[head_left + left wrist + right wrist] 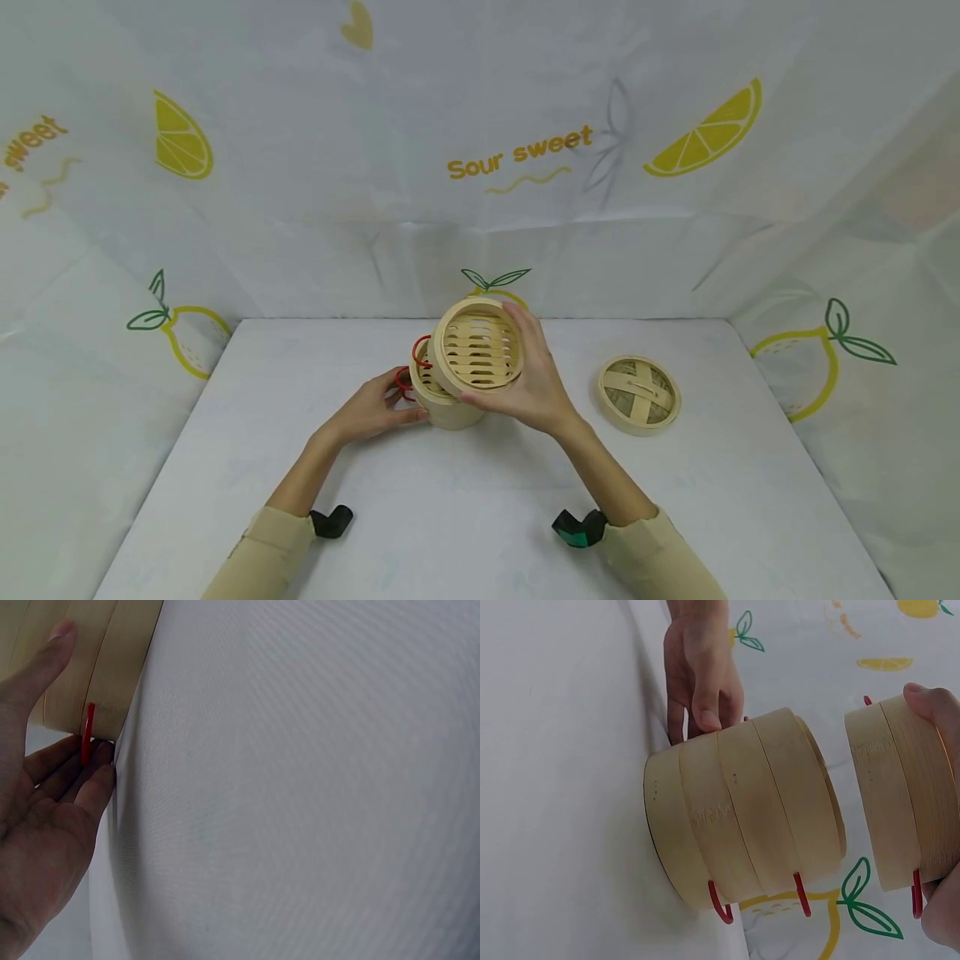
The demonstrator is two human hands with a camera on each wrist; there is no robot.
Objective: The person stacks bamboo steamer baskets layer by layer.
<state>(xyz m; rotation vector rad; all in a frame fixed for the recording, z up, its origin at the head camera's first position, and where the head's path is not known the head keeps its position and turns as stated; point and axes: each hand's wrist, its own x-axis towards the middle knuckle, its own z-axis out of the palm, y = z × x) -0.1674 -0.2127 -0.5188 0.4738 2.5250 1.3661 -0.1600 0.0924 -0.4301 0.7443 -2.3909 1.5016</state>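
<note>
Bamboo steamer tier (477, 343) held in the right hand (534, 385), fingers and thumb curled round its rim, lifted clear of the steamer stack (445, 402) and tilted so that the slatted floor faces the head camera. In the right wrist view, a clear gap between lifted tier (900, 799) and stack (739, 817); no contact between the two. Left hand (372, 408) set against the side of the stack, thumb on the wall and fingers relaxed near the base, beside a red wire handle (88, 733); steadying contact, not a closed grasp. Stack standing on the white table (480, 517), near its middle; more red handles visible along its lower edge from the right wrist (720, 904). Woven lid (639, 394) lying flat on the table, well apart to the right of the stack.

Step in hand, as judged: separation of the top tier, already free of the stack and carried in the air. Next move, as judged: a level carry and a flat set-down on a bare part of the table, with the left hand kept against the stack to prevent sliding or tipping.
</note>
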